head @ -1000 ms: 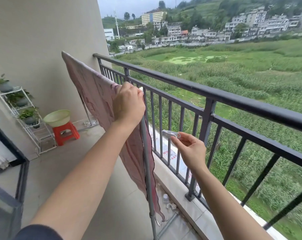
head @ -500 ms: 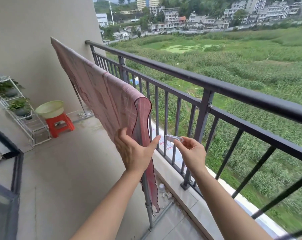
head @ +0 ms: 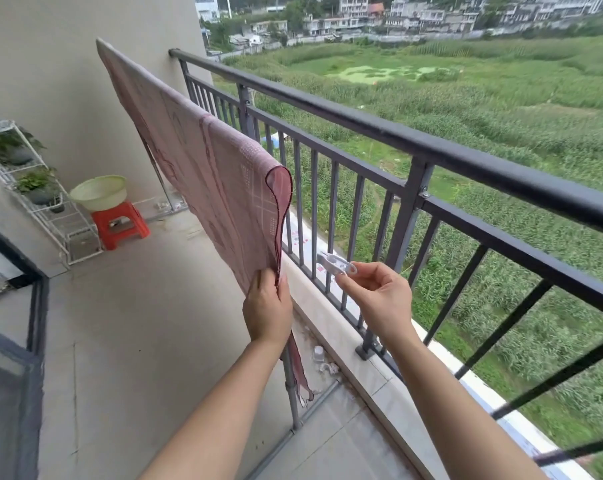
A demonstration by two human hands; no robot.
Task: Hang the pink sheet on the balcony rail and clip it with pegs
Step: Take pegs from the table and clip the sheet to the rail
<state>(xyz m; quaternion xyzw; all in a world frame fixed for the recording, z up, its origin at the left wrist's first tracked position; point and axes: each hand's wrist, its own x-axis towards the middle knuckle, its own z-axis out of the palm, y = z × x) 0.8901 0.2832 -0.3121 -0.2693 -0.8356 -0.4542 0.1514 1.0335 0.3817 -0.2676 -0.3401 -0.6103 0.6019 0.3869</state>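
Observation:
The pink sheet (head: 203, 168) hangs draped over the bar of a metal drying rack that stands just inside the dark balcony rail (head: 431, 147), running from the far wall toward me. My left hand (head: 267, 308) pinches the sheet's near hanging edge low down, by the rack's upright pole. My right hand (head: 379, 299) holds a white peg (head: 336, 264) between thumb and fingers, a short way to the right of the sheet's edge and apart from it. No peg shows on the sheet.
A red stool (head: 120, 225) carries a pale green basin (head: 99, 192) by the far wall. A white plant shelf (head: 33, 188) with potted plants stands at left. Small white objects (head: 322, 360) lie on the floor by the concrete curb. Fields and houses lie beyond the rail.
My left hand came down from the top of the sheet to its lower near edge and closed on it. The right hand with the peg stayed at about the same place.

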